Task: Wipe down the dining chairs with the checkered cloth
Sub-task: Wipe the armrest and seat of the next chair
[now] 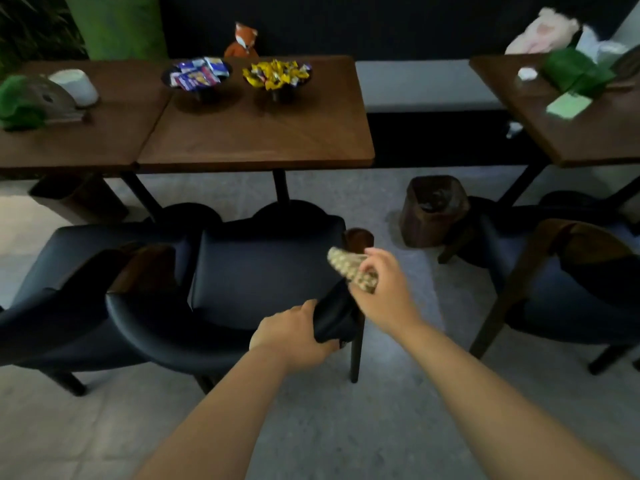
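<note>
A dark blue padded dining chair [263, 268] stands right in front of me, its curved backrest toward me. My left hand [294, 334] grips the right end of that backrest. My right hand [384, 292] holds the bunched checkered cloth [349, 268] against the chair's right armrest, just below its wooden tip [358, 239]. A second dark chair [69, 289] stands to the left. A third chair [571, 282] with a wooden frame is on the right.
Brown tables [256, 133] stand beyond the chairs, carrying two bowls of wrapped snacks [277, 76], a fox figure [244, 41] and a white cup [74, 86]. A wooden stump [433, 209] sits on the grey floor between the chairs. Another table [581, 129] is at the right.
</note>
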Demonstrator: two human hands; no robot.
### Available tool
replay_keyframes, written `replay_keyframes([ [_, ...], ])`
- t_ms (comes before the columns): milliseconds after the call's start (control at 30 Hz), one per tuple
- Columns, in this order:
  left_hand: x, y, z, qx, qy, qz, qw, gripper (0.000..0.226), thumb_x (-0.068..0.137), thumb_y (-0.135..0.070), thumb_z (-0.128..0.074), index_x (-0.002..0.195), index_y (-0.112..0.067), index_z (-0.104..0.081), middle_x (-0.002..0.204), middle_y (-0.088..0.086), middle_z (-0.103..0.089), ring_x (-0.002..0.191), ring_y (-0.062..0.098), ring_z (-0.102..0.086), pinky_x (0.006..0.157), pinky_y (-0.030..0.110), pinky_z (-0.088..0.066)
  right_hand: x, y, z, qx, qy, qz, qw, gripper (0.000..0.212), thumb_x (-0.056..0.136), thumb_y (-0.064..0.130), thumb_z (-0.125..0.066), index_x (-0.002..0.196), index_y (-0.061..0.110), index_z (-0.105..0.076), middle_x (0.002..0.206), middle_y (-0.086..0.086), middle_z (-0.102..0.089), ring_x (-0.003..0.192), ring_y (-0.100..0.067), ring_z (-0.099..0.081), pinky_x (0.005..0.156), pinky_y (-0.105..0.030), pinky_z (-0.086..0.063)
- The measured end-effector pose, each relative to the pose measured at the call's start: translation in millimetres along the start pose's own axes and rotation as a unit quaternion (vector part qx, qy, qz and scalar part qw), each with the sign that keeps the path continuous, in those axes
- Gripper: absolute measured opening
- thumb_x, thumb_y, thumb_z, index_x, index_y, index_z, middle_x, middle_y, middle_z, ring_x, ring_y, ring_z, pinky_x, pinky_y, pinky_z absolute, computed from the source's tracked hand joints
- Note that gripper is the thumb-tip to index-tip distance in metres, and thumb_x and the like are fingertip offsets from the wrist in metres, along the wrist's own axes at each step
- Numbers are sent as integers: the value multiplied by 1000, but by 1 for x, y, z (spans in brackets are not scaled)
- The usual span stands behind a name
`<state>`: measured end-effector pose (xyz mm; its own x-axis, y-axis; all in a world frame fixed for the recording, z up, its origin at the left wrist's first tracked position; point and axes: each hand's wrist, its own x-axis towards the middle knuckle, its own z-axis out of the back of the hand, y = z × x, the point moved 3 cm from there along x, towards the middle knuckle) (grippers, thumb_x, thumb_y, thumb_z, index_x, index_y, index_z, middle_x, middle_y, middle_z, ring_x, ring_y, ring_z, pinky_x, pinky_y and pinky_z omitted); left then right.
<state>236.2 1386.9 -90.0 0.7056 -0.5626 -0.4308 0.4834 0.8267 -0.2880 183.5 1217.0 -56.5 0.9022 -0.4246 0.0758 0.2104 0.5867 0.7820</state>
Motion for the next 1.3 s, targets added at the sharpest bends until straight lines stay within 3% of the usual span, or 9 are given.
replay_keyframes([
  [67, 6, 3, -5, 4, -4, -10, 1000, 84, 68, -76, -51, 140, -38, -30, 116, -9, -60, 97, 19, -63, 72, 33, -42, -2, -17, -28, 41, 65, -21, 997, 18, 86, 20, -67, 90, 9, -53, 142, 2, -38, 142, -14, -22, 112, -23, -17],
  [133, 9, 4, -8, 7, -9, -19, 1000, 85, 69, -70, -53, 143, -37, -27, 117, -9, -60, 98, 18, -63, 73, 33, -43, -2, -26, -37, 85, 19, -24, 996, 20, 87, 31, -63, 91, 14, -55, 134, 8, -43, 140, -12, -26, 110, -23, -20],
  [267, 10, 6, -8, 9, -18, -29, 999, 86, 74, -63, -57, 147, -34, -24, 123, -7, -59, 102, 19, -62, 78, 34, -47, 7, -31, -39, -121, 30, 73, 989, 56, 83, 48, -51, 129, 17, -54, 135, 1, -49, 138, -17, -29, 113, -27, -17],
  [400, 9, 7, -8, 10, -20, -39, 999, 82, 77, -59, -58, 147, -33, -25, 124, -5, -57, 102, 20, -61, 80, 35, -47, 38, -40, -28, -180, 133, 130, 966, 38, 90, 36, -49, 115, 14, -68, 124, -2, -61, 139, -18, -32, 118, -34, -10],
  [500, 10, 7, -9, 3, -29, -43, 999, 77, 77, -58, -59, 143, -33, -28, 118, -7, -59, 95, 18, -61, 75, 34, -47, 45, -39, -30, -129, 108, 126, 978, 24, 92, 21, -53, 95, 7, -73, 110, -6, -68, 130, -18, -45, 116, -28, -15],
  [667, 11, 9, -10, 2, -2, -42, 999, 85, 72, -65, -56, 145, -35, -24, 118, -10, -57, 97, 16, -60, 76, 32, -46, 9, -40, -34, -54, 44, 142, 987, 32, 94, 20, -46, 115, 9, -67, 118, 7, -60, 126, 0, -39, 114, -25, -21],
  [867, 25, 12, -4, -118, 117, -15, 986, 89, 69, -88, -26, 146, -45, -24, 128, -13, -56, 100, 13, -54, 77, 34, -41, 56, -44, -27, -109, 122, 83, 983, 31, 99, 11, -45, 124, -1, -59, 136, -13, -53, 138, -17, -33, 101, -1, -7],
  [1133, 32, 11, -7, -124, 120, 1, 985, 83, 81, -86, -14, 152, -42, -18, 146, -8, -47, 125, 20, -50, 83, 35, -35, 107, -62, -36, -141, 193, -6, 971, 37, 101, 15, -39, 135, 12, -52, 148, -1, -42, 144, -9, -19, 112, -20, -11],
  [1300, 69, -6, -10, -276, 162, 29, 947, 89, 78, -86, -22, 149, -35, -34, 140, -5, -52, 119, 18, -53, 98, 39, -41, 146, -74, -52, -121, 195, -59, 972, 34, 100, 16, -38, 122, 5, -62, 147, -7, -43, 145, -15, -19, 115, -31, -18],
])
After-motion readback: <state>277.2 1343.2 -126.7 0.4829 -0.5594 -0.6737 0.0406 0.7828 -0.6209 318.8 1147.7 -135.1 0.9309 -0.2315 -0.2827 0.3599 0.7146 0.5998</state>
